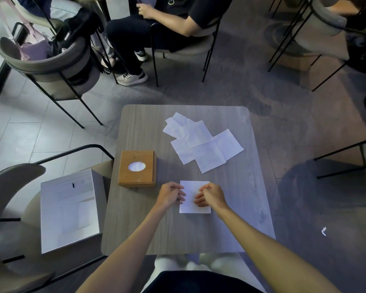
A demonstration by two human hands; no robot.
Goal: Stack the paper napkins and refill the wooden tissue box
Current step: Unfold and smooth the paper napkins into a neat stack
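A square white napkin lies flat on the grey table near its front middle. My left hand pinches its upper left edge and my right hand pinches its upper right edge, fingers resting on the paper. The wooden tissue box stands closed at the table's left edge, just left of my left hand, with white tissue showing in its oval opening. Several loose white napkins lie overlapping in a scattered pile at the far middle of the table.
An open white cardboard box sits on the chair seat to the left of the table. Grey chairs with black metal legs surround the table. A seated person is beyond the far side. A paper scrap lies on the floor at right.
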